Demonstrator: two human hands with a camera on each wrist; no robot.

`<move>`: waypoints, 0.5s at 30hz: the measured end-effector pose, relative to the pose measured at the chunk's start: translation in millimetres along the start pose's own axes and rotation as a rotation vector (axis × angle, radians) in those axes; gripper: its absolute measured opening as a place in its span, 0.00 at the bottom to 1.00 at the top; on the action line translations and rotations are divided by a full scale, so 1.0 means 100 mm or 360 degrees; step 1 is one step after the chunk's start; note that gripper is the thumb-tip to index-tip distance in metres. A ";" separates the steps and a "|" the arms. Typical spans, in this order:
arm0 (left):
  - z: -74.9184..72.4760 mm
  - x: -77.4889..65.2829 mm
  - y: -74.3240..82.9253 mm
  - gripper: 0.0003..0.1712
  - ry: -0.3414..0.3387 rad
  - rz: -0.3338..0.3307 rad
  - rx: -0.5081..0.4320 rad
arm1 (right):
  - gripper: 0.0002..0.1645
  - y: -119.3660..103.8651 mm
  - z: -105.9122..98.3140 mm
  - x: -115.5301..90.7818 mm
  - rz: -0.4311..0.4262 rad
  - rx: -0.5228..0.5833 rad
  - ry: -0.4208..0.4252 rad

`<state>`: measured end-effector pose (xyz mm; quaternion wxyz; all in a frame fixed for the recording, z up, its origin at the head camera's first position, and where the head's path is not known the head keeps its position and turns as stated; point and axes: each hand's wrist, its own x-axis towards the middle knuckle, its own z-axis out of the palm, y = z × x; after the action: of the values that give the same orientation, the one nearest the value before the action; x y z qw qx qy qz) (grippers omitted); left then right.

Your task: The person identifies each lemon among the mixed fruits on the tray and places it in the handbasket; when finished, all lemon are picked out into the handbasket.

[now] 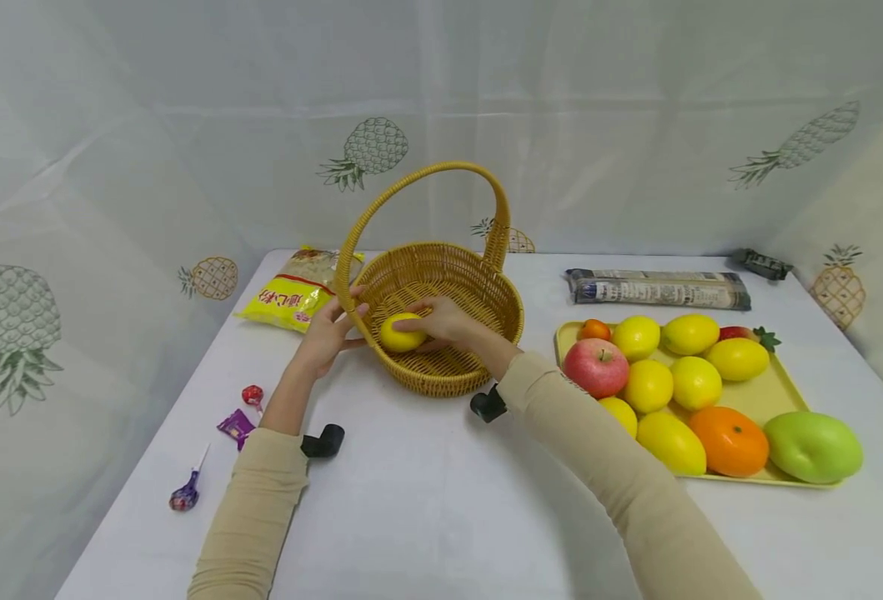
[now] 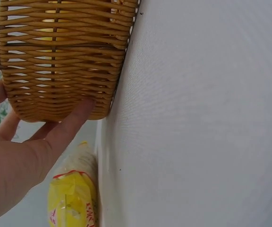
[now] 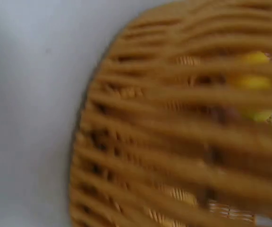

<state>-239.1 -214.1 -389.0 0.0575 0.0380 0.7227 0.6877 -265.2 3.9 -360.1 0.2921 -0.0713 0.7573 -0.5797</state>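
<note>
A round wicker basket with a tall arched handle stands on the white table. Inside it, toward the left wall, my right hand holds a yellow lemon between fingers and thumb. My left hand grips the basket's left side by the handle's base. In the left wrist view, one digit of that hand lies along the woven outer wall, while other fingers go partly out of sight behind the basket. The right wrist view is blurred; through the weave some yellow of the lemon shows, and the hand is mostly hidden.
A yellow snack bag lies left of the basket. Two lollipops and a purple wrapped candy lie front left. At right is a yellow tray of lemons, apples and oranges; behind it lies a long packet.
</note>
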 end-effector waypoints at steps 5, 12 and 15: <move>0.02 0.00 0.01 0.30 -0.0001 -0.0010 0.0000 | 0.32 0.01 0.03 0.03 0.0005 0.0162 0.0026; 0.00 0.00 0.02 0.30 0.0015 -0.0028 0.0015 | 0.27 0.04 -0.09 0.02 -0.0006 0.0254 0.0031; 0.00 0.00 0.00 0.30 0.0014 -0.0023 0.0020 | 0.27 0.03 -0.19 -0.02 0.0004 0.0232 -0.0065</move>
<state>-238.9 -214.4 -388.8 0.0590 0.0299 0.7274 0.6830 -273.0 21.8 -359.4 0.3126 -0.0605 0.7070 -0.6315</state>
